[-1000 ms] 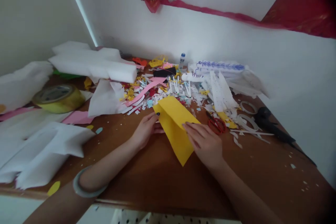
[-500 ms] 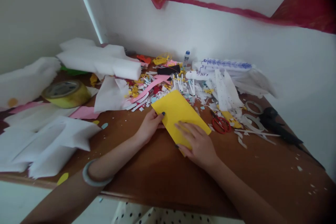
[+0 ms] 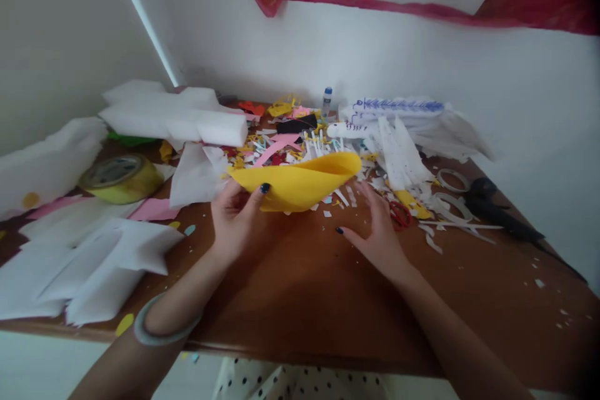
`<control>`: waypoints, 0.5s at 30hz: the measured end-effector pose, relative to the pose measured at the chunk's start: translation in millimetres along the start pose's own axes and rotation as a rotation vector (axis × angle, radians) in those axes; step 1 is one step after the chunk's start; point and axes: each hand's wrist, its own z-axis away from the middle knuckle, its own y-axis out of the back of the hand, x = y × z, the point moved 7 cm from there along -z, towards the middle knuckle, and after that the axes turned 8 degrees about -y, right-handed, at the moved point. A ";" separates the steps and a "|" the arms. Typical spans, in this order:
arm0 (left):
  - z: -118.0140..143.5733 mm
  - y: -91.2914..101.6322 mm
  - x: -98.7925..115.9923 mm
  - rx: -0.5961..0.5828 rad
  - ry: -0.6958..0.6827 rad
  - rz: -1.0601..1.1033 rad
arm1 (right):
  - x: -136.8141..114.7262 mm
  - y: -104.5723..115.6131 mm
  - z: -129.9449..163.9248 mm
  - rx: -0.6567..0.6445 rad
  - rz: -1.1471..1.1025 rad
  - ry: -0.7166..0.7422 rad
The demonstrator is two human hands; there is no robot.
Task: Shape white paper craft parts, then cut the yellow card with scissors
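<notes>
My left hand [image 3: 234, 215] pinches the left end of a folded sheet of yellow paper [image 3: 295, 184], thumb on the near face. The paper is lifted above the brown table, and its layers gape apart at the right end. Close to that open end is my right hand [image 3: 375, 231], thumb and fingers spread, holding nothing. Its fingertips are near the paper's right edge; whether they touch it I cannot tell. Red-handled scissors [image 3: 400, 215] lie just beyond the right hand, partly hidden by it.
Paper scraps [image 3: 276, 144] are heaped behind the yellow paper, with a glue stick [image 3: 327, 102] upright at the back. White foam pieces [image 3: 173, 112] and a tape roll [image 3: 122, 178] lie left. At right are white rings [image 3: 452, 181] and a black tool with a cord [image 3: 501, 219].
The yellow paper was tilted flat between both hands; now it is turned level and bulges open. My right hand has come off it and moved right with its fingers apart.
</notes>
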 end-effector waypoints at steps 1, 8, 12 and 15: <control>4.1 -2.5 2.5 -0.035 -0.020 -0.004 | -2.7 -1.8 1.8 -0.001 -0.019 0.015; 38.3 -33.6 12.6 -0.345 0.123 0.063 | -9.5 2.8 10.5 0.017 -0.391 0.029; 44.3 -39.4 7.9 -0.364 0.190 0.086 | -11.4 8.6 11.5 0.013 -0.558 0.012; 46.5 -42.8 5.8 -0.397 0.205 0.104 | -12.4 11.4 10.3 0.018 -0.526 0.017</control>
